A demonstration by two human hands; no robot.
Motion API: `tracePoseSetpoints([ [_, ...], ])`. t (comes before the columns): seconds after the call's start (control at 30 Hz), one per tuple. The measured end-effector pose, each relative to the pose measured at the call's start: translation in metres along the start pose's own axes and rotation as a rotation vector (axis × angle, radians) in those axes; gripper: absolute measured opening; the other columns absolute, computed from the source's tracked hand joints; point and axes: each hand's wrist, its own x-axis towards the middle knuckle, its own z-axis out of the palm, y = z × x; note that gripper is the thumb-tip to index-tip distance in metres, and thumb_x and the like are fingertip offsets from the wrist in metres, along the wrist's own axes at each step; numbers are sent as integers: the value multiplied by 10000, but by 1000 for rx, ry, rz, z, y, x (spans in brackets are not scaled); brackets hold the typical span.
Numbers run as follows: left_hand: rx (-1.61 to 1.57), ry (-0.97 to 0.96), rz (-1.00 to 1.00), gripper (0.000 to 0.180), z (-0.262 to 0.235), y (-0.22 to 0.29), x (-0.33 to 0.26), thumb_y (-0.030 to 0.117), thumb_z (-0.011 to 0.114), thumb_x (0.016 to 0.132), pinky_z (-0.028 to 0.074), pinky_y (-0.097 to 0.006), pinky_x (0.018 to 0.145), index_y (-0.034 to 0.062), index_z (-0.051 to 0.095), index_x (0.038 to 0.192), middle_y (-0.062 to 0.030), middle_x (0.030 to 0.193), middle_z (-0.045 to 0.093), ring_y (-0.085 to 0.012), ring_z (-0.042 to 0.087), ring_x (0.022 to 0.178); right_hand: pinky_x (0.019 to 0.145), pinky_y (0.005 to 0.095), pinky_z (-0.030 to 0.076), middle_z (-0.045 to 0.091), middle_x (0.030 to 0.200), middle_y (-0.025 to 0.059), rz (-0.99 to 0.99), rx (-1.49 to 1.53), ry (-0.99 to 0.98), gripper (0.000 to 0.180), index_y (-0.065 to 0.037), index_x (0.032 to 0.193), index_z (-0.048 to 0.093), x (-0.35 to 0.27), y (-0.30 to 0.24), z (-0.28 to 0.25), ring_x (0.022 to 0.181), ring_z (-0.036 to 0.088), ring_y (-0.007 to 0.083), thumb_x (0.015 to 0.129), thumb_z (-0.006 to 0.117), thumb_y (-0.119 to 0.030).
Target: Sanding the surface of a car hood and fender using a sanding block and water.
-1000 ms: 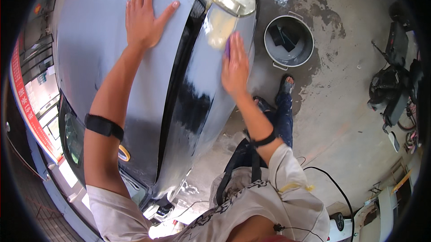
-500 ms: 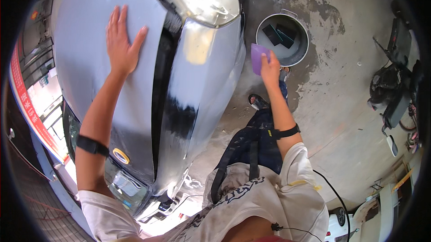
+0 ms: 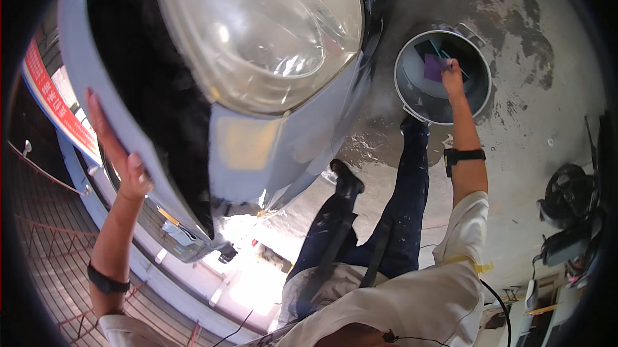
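Your right hand (image 3: 452, 76) pinches the right edge of a purple sheet (image 3: 434, 68) between closed thumb and fingers, over the mouth of a round metal basin (image 3: 397, 83); whether the sheet touches the liquid you cannot tell from here. The sheet is flat, roughly four-sided and evenly coloured, its face turned up to you. Beneath and beside it in the basin lie dark pads (image 3: 423, 47) with green edges. Your left hand (image 3: 119, 147), far to the left of the basin, lies along a pale grey car panel (image 3: 77, 44), fingers stretched and thumb set apart, with nothing seen in its grasp. Between that panel and the basin stand a large clear headlight (image 3: 270, 31) and, nearer you, a grey fender (image 3: 273, 167) bearing a matt yellowish patch (image 3: 248, 143). The concrete floor (image 3: 515, 147) is darkly stained around the basin and paler on your side of it. One dark shoe (image 3: 414, 128) stands just at the basin's near rim. A dark motorbike (image 3: 563, 196) is parked to the basin's right and nearer you; a red banner (image 3: 48, 86) hangs far to its left.
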Motion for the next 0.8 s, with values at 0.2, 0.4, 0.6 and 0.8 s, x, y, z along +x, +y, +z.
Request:
tracePoseSetpoints([
  [0.2,-60,-112,-87,1063,-12,-25,-17,768,342,932,123,-517,1263,6,137,1643,-253,1695,129,-412,145,1574,809,321,504,697,925,67,229,217,-330,242,-4,1071,718,64,52,78,855,648,171,861,620,-75],
  [0.4,-129,-146,-102,1030,8,-35,-14,750,337,949,133,-519,1261,14,143,1644,-250,1692,147,-407,152,1573,740,356,509,696,922,90,274,-300,-225,263,59,979,713,139,140,84,825,640,174,903,677,-190],
  [0.6,-110,-159,-82,998,-22,-28,-13,731,331,967,143,-521,1259,23,148,1645,-247,1688,165,-401,159,1573,854,395,557,717,1107,99,606,756,-198,307,-17,1205,672,53,29,86,972,700,226,970,653,-214],
  [0.8,42,66,158,850,-10,-1,-1,558,369,1029,154,-486,1261,-64,259,1598,-247,1672,252,-383,224,1563,1063,342,447,692,1287,93,177,508,-70,420,-15,1324,654,-187,-264,19,1191,625,191,1042,609,-323],
])
